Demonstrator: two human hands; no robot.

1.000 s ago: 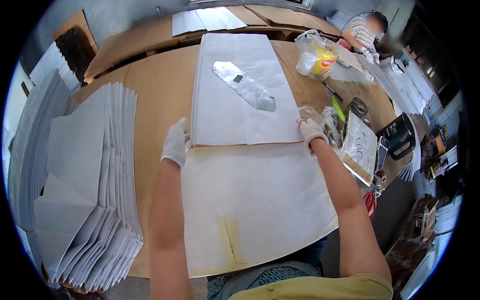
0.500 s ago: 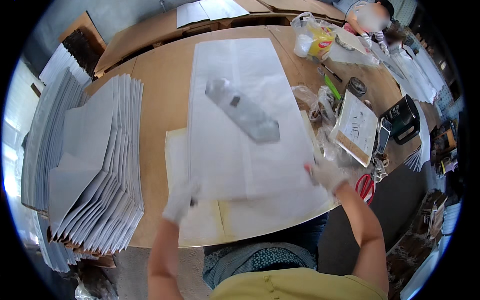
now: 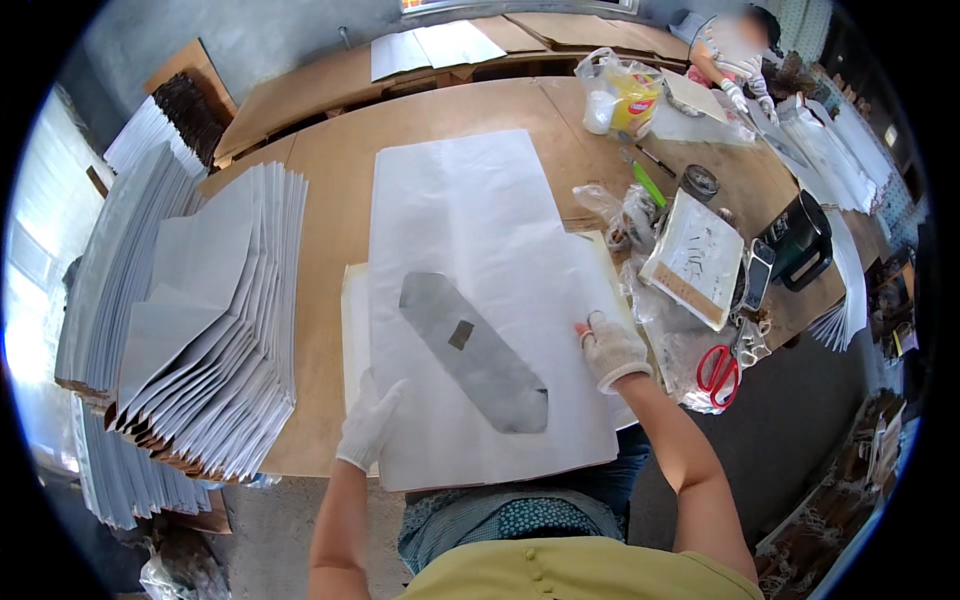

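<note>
A stack of large white paper sheets (image 3: 470,220) lies in front of me, its near edge over the table's front edge. On it rests a long grey template (image 3: 475,355) with angled ends and a small dark patch at its middle, set on a slant. My left hand (image 3: 370,420), in a white glove, touches the left edge of the sheets, thumb apart from the fingers. At the right edge lies my gloved right hand (image 3: 612,350), its fingers loosely bent and a reddish fingertip showing. Yellowed paper (image 3: 355,300) shows beneath the sheets on both sides.
Folded white paper stacks (image 3: 215,330) stand at the left. To the right are red scissors (image 3: 718,375), a white pad (image 3: 697,255), a dark mug (image 3: 800,240), a phone (image 3: 760,270), a green-handled tool (image 3: 648,183) and plastic bags. Another person (image 3: 735,60) works at the far right.
The sheets and template have come nearer to me, past the table's front edge. My right hand has shifted left a little; my left hand now lies along the sheets' left side.
</note>
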